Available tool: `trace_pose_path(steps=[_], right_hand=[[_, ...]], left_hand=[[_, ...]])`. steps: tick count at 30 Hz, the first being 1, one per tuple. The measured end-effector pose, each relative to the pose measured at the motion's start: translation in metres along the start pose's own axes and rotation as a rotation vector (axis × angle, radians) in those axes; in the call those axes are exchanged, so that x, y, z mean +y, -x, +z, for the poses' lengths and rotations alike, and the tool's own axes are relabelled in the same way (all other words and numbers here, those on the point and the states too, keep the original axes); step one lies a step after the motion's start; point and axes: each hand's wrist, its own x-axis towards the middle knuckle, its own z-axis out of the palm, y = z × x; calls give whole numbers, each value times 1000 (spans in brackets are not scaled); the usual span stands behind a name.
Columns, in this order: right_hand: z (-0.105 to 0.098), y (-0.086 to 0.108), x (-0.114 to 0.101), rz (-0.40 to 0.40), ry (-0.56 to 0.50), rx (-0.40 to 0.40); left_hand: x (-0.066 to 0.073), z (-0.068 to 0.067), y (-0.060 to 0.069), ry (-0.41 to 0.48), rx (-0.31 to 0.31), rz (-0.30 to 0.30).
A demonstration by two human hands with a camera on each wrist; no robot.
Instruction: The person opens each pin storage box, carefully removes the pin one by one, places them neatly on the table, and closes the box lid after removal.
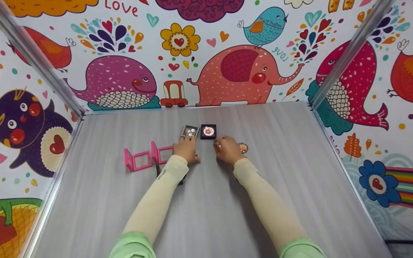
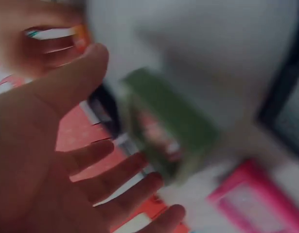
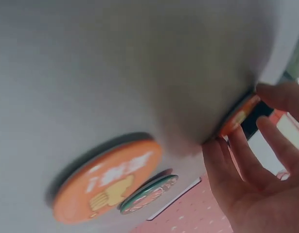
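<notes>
My left hand [image 1: 186, 150] reaches over the table with its fingers straight and apart, fingertips at the near side of a grey-green square box [image 1: 191, 130]. That box [image 2: 173, 111], blurred in the left wrist view, has a round patterned piece inside. Between thumb and fingertips, my right hand [image 1: 229, 148] pinches a round orange badge [image 3: 240, 115] at its rim, low over the table. Just beyond the hands sits a black square box [image 1: 203, 136] with a red and white round badge [image 1: 208, 131] in it.
Right of my right hand lie an orange badge [image 3: 110, 179] and a green-rimmed badge [image 3: 149, 195]. Two pink hinged frames [image 1: 138, 161] stand open left of my left hand. A dark frame [image 2: 285, 92] is partly hidden under my left forearm. Printed panels [image 1: 120, 82] enclose the table.
</notes>
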Motion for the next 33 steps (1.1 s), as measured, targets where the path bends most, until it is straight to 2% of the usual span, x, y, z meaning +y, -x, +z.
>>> trace_pose_path(steps=[3, 8, 15, 18, 20, 22, 24, 26, 29, 31, 33], right_hand=[[1, -4, -6, -8, 2, -10], [-2, -6, -10, -19, 29, -35], [-17, -9, -2, -68, -48, 16], [-21, -7, 0, -66, -60, 76], [-22, -5, -2, -44, -136, 135], [-22, -2, -8, -8, -334, 161], [-22, 1, -18, 27, -676, 129], [-19, 5, -28, 79, -1073, 51], [-13, 12, -41, 154, -1551, -74], [-8, 17, -46, 184, -1771, -124], [-3, 23, -50, 212, -1942, -144]], left_hand=[[-8, 9, -2, -20, 10, -21], [-11, 7, -3, -13, 14, -5], [-3, -15, 1, 39, 52, 82], [1, -28, 5, 93, 54, 127], [3, -35, 7, 112, 61, 154], [4, -40, 10, 124, 86, 183], [6, -45, 13, 144, 122, 216], [9, -48, 15, 177, 158, 250], [12, -49, 19, 223, 185, 295], [14, -48, 21, 248, 202, 316], [16, -46, 23, 272, 222, 334]])
